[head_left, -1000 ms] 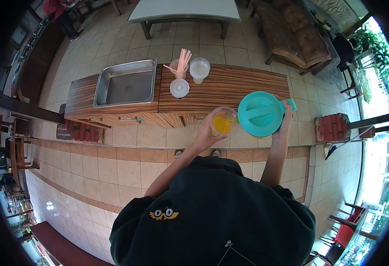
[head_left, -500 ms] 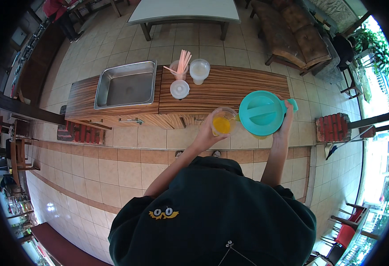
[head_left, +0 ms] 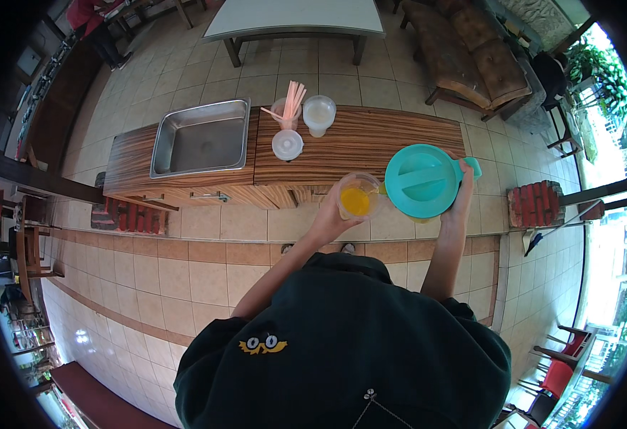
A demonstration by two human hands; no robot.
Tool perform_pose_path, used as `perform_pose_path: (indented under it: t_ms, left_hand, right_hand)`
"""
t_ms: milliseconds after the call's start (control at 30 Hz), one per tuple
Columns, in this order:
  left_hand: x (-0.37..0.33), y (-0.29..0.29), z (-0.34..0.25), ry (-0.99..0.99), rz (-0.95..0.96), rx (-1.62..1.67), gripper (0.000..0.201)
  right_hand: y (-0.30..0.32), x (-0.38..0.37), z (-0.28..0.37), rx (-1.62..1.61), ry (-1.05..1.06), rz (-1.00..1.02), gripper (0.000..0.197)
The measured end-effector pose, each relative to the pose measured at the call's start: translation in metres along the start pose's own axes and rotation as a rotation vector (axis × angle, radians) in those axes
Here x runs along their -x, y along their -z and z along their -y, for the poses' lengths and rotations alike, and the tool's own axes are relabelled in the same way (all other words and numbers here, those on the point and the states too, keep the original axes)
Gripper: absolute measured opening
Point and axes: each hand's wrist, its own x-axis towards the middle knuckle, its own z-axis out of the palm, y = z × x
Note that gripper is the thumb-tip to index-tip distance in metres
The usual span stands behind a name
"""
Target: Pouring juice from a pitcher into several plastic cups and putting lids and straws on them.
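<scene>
My left hand (head_left: 330, 219) is wrapped round a clear plastic cup (head_left: 361, 182) with yellow-orange liquid (head_left: 355, 202) in its lower part. Closed on the handle of a pitcher with a turquoise lid (head_left: 421, 182) is my right hand (head_left: 462, 193). The pitcher's spout side meets the cup's right rim, and a little yellow liquid shows there. Both vessels are held in the air at the front edge of a wood-grain counter (head_left: 392, 127). Most of the pitcher's body is hidden under its lid.
On the counter stand a container of pink straws (head_left: 292, 100), a stack of clear cups (head_left: 319, 114) and a stack of clear lids (head_left: 287, 145). A steel basin (head_left: 200, 139) is set in at the left. Beyond are a white table (head_left: 295, 18), a brown sofa (head_left: 471, 53) and another person (head_left: 95, 28).
The cup has shifted very slightly left, and slightly more yellow liquid may be in it. The pitcher stays almost where it was, still against the cup's rim.
</scene>
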Motion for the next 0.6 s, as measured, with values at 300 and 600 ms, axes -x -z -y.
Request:
perform_pose_path:
  t_ms: [300, 600]
  left_hand:
    - [0.0014, -0.0002, 0.0012, 0.018, -0.009, 0.011, 0.077]
    - [0.0004, 0.0021, -0.0033, 0.043, -0.008, -0.001, 0.08]
  right_hand:
    - [-0.0051, 0.0016, 0.0055, 0.02, 0.037, 0.003, 0.043]
    - [-0.0063, 0.0026, 0.0072, 0.017, 0.029, -0.01, 0.044]
